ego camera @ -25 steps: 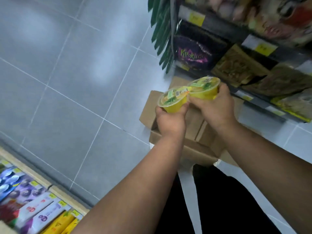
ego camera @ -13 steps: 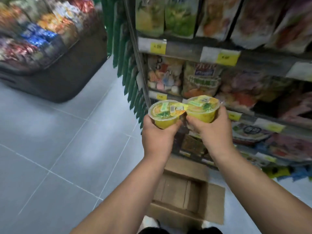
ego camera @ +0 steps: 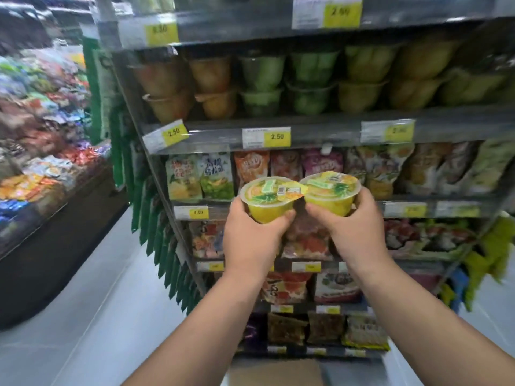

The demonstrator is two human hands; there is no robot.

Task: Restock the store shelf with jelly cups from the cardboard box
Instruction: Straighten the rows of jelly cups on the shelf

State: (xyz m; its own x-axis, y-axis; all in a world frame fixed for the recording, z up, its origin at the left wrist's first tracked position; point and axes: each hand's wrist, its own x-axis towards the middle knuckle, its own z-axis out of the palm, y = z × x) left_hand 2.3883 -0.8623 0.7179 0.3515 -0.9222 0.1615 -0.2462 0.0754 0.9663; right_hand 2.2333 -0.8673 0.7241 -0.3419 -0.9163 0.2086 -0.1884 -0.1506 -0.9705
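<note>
In front of the shelf (ego camera: 306, 129), the left hand (ego camera: 250, 240) grips one jelly cup (ego camera: 267, 197) from below; the right hand (ego camera: 352, 232) grips another cup (ego camera: 331, 192) beside it, lids touching.

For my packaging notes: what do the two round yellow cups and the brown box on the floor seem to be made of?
The left yellow cup and the right yellow cup: likely thin glossy plastic, since the rims look translucent; the printed lids seem peel-off film. The brown box: probably matte cardboard, dull brown, though blurred.
</note>
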